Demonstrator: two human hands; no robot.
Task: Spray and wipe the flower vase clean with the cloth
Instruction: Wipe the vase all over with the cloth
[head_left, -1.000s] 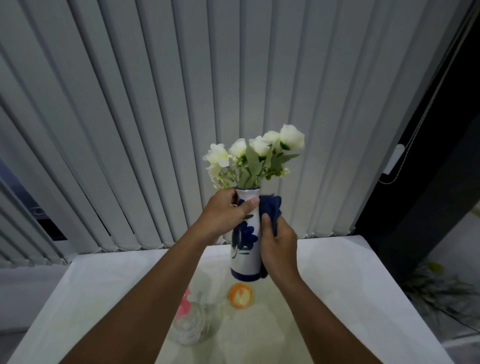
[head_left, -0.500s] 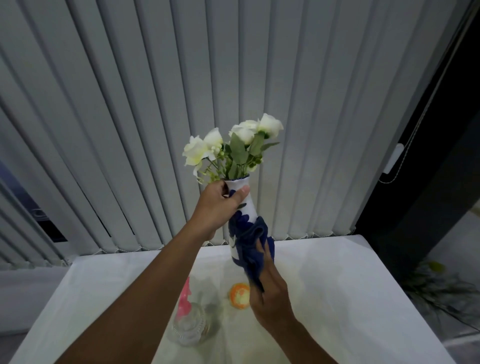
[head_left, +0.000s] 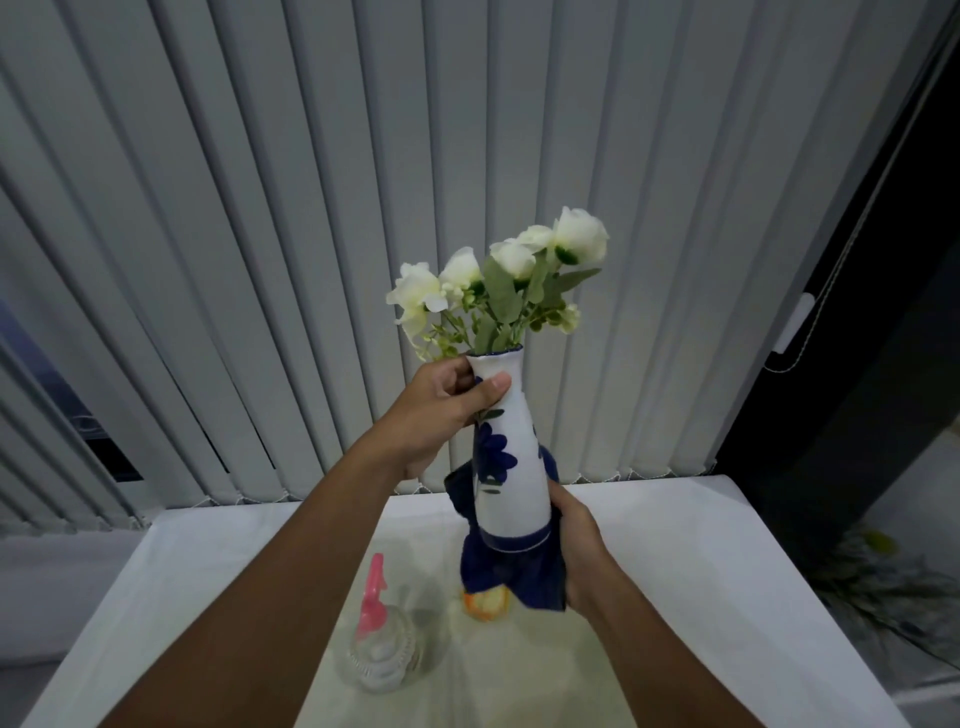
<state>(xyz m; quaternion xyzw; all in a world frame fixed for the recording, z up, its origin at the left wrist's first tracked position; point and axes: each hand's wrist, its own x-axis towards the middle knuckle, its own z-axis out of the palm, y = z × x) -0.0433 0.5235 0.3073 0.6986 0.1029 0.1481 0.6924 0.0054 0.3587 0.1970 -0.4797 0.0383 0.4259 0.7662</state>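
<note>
You have the vase (head_left: 506, 457) lifted clear of the table (head_left: 701, 545), tilted so its mouth leans toward 11 o'clock and its base points down toward 5 o'clock. Your left hand (head_left: 441, 410) is wrapped around the narrow neck just under the rim, thumb pressed across the front. Your right hand (head_left: 576, 551) cups the base through the dark blue cloth (head_left: 511, 574), which bunches under the foot and up the far side.

The main risk looks like the neck grip: if the glazed surface is damp from spraying, it may slide through your left fingers once you twist or rub with the cloth. The cloth itself adds a slippery layer under the base, so your right hand may not catch the weight if the top lets go.

The white flowers (head_left: 511, 270) sit loose in the mouth at 12 o'clock; tip further and they could slide out.

Directly below, at 6 o'clock, lies a small orange object (head_left: 485, 603), and the spray bottle (head_left: 379, 644) stands at 7 o'clock. A dropped vase would likely land on one of them.
</note>
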